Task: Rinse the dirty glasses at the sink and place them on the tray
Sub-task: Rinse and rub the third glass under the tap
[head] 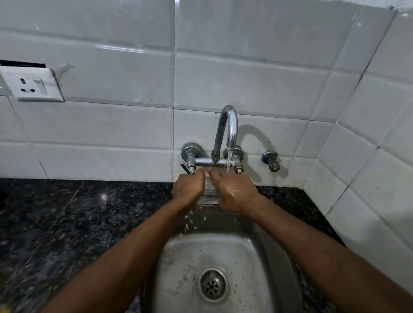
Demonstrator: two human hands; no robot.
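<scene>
White tiles (pixel 107 128) back the dark granite counter (pixel 56 220); over the steel sink (pixel 184 262), the left hand (pixel 188 187) and right hand (pixel 234 195) both grip one clear glass (pixel 210 192) below the running tap (pixel 228 129).

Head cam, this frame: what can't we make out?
The glass, head view: only a strip shows between the left hand and right hand, which grip it; rim, base and cleanliness are hidden.
The tray and any other glasses: outside the frame.
The sink, head view: near side cut off by the bottom edge, sides covered by the forearms.
</scene>
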